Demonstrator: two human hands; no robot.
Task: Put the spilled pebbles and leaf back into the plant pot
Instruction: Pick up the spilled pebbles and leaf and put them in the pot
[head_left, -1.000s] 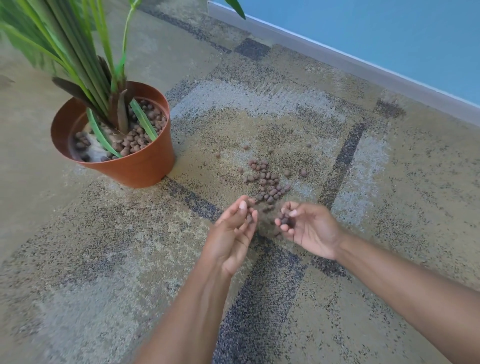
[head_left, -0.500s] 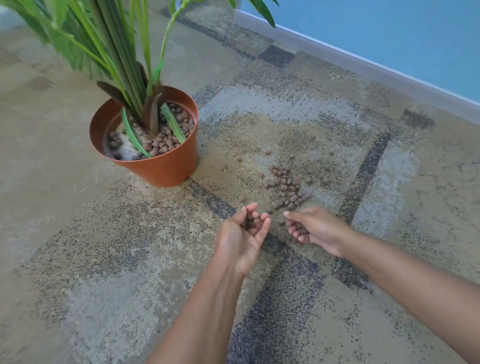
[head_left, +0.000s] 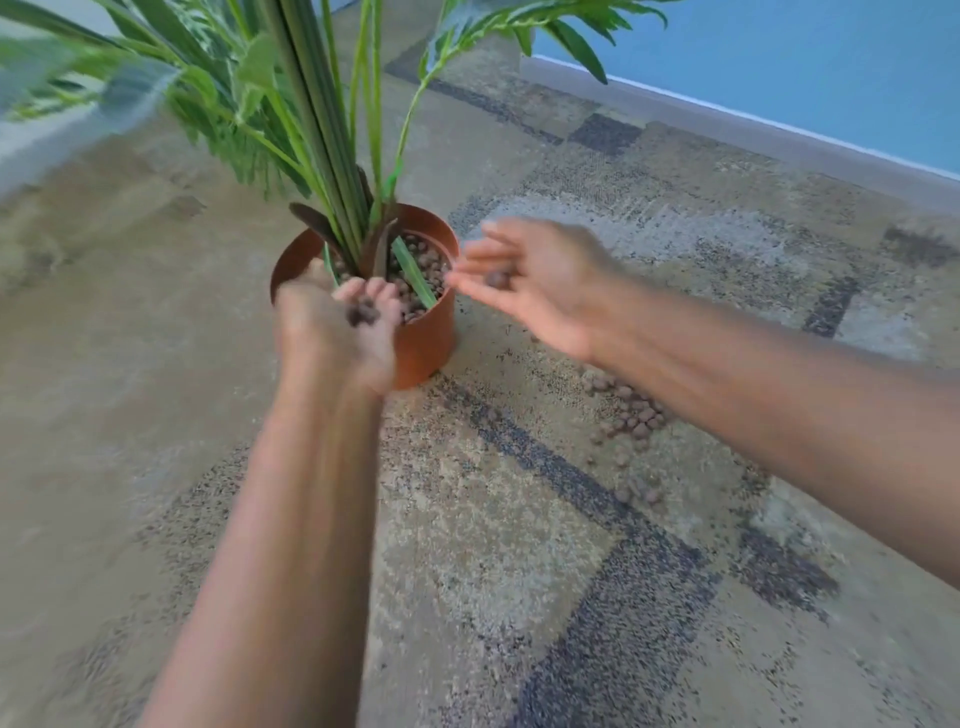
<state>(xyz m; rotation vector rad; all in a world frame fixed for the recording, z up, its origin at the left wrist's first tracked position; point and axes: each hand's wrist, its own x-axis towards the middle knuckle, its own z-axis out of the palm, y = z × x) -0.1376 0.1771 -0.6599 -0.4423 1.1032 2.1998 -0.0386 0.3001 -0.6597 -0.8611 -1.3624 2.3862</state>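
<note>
A terracotta plant pot (head_left: 426, 343) stands on the carpet, holding a tall green plant (head_left: 311, 119) and brown pebbles (head_left: 423, 262). My left hand (head_left: 337, 332) is cupped palm up at the pot's near rim, with a few dark pebbles in it. My right hand (head_left: 530, 280) hovers at the pot's right rim, fingers cupped around a pebble. Both hands are blurred by motion. A patch of spilled pebbles (head_left: 631, 410) lies on the carpet to the right, partly hidden by my right forearm. I see no loose leaf on the floor.
Patterned beige and dark carpet (head_left: 519, 545) covers the floor. A blue wall with a grey baseboard (head_left: 779, 140) runs along the back right. The plant's fronds spread over the upper left.
Both hands have lifted off the spilled pile and travelled left to the pot, carrying pebbles. The view has swung toward the pot.
</note>
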